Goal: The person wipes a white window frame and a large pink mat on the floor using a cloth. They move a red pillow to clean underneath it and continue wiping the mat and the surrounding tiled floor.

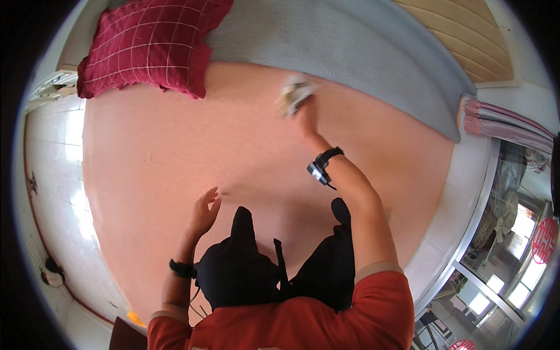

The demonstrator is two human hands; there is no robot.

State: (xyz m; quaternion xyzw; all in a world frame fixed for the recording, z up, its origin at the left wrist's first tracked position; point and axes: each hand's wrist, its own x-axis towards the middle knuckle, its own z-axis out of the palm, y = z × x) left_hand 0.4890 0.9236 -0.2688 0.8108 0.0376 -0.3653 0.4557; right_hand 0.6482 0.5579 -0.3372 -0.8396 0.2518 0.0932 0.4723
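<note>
My right hand [308, 114] is stretched forward over the pink surface [175, 144] and grips a crumpled pale cloth [296, 94], blurred by motion. Whether the cloth touches the surface I cannot tell. Nearer to me, at left, my left hand [205, 213] holds nothing, its thumb and fingers apart, over or on the same surface. Both wrists wear black bands, the right one with a small device [318, 173]. My dark-clothed legs [238, 271] are folded beneath me on the pink surface.
A red checked pillow [148, 48] lies at the far left. A grey blanket or mat [332, 48] covers the far side. At right are a folded fringed cloth [507, 122], a white ledge [442, 210] and a glass window [494, 262]. A tiled floor [65, 153] lies left.
</note>
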